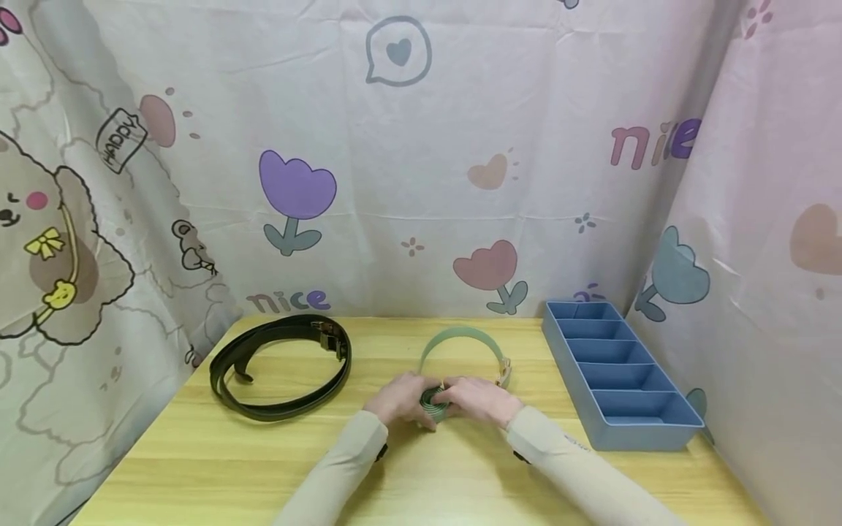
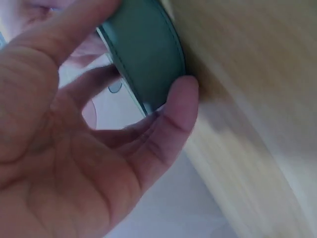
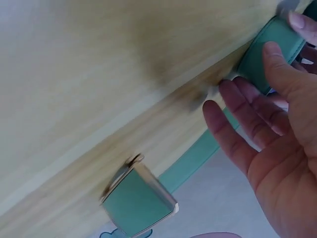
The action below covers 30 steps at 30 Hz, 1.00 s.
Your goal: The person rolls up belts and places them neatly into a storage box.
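Observation:
A green belt (image 1: 463,333) stands on edge on the wooden table, one end wound into a tight coil and the rest curving out behind it in a loop. My left hand (image 1: 397,398) grips the coil (image 2: 146,52) from the left, its fingers and thumb bent about the band. From the other side my right hand (image 1: 483,399) holds the same coil, thumb on its outer face, with some fingers spread apart beside it in the right wrist view. The belt's gold-edged buckle (image 3: 138,201) lies beyond the right hand, untouched.
On the left of the table (image 1: 177,438) a black belt (image 1: 283,409) lies in a loose loop with its buckle at the back. To the right stands a blue-grey box (image 1: 585,409) split into several compartments. A printed curtain (image 1: 395,146) hangs behind and at both sides.

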{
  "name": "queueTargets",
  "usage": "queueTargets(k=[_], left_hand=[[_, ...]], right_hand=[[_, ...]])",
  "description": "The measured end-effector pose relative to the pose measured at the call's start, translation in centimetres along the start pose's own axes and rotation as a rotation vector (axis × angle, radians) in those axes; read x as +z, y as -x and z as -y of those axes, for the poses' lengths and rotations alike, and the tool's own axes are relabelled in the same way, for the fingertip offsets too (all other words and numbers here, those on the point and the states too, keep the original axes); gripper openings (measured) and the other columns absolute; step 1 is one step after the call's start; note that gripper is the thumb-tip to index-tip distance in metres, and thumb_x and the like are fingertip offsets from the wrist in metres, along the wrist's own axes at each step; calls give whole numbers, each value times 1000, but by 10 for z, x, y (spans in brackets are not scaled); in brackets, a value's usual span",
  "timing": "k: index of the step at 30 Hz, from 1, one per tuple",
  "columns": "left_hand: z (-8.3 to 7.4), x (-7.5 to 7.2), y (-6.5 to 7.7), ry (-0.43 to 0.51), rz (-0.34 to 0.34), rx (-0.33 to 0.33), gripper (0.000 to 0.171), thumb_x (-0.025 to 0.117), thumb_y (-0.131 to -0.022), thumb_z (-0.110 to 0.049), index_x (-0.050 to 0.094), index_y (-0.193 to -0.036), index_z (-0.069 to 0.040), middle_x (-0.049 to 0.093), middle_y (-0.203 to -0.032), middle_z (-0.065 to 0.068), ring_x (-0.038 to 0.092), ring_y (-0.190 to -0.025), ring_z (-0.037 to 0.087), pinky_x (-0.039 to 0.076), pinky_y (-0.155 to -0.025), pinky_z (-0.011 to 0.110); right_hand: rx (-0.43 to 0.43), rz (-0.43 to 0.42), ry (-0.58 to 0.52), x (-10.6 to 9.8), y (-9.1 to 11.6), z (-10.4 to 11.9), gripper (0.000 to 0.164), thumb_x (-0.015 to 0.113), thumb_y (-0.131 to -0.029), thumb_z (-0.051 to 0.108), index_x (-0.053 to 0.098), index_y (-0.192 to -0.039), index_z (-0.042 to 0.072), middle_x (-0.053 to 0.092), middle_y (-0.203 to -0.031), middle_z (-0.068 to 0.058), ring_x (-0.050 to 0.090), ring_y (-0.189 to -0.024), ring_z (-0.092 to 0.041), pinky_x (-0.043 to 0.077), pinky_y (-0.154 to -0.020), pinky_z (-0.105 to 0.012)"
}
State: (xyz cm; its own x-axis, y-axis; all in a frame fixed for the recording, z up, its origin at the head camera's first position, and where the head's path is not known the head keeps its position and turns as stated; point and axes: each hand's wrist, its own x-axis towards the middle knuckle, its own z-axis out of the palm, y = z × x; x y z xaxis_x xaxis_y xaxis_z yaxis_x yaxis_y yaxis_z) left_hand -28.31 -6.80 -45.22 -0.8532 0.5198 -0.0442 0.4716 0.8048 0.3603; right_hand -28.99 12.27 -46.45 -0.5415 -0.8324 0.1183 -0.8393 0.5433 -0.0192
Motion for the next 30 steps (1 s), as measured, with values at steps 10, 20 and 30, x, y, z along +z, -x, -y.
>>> queueTargets(k=[10,20,30], left_hand=[[-8,9,-6,-38,-116,-72,46,89,-62,-46,53,-67,-19,47,-63,-9,41,-57,7,39,-54,24],[1,4,-6,4,18,6,69,90,-67,-34,62,-129,-23,69,-114,0,62,-97,15,50,-88,35],[2,1,-8,17,-3,-53,64,92,-61,-42,65,-112,-15,68,-104,-1,60,-90,14,51,-83,36]], right_hand=[[-25,-49,92,1,0,2,12,72,-86,25,67,-97,25,61,-86,7,54,-73,-2,45,-64,-15],[17,-13,46,3,-1,-1,26,71,-82,34,72,-106,26,67,-101,5,62,-86,-5,53,-73,-21],[72,-31,71,1,0,5,16,68,-85,37,65,-93,24,59,-76,7,48,-64,-2,43,-57,-18]])
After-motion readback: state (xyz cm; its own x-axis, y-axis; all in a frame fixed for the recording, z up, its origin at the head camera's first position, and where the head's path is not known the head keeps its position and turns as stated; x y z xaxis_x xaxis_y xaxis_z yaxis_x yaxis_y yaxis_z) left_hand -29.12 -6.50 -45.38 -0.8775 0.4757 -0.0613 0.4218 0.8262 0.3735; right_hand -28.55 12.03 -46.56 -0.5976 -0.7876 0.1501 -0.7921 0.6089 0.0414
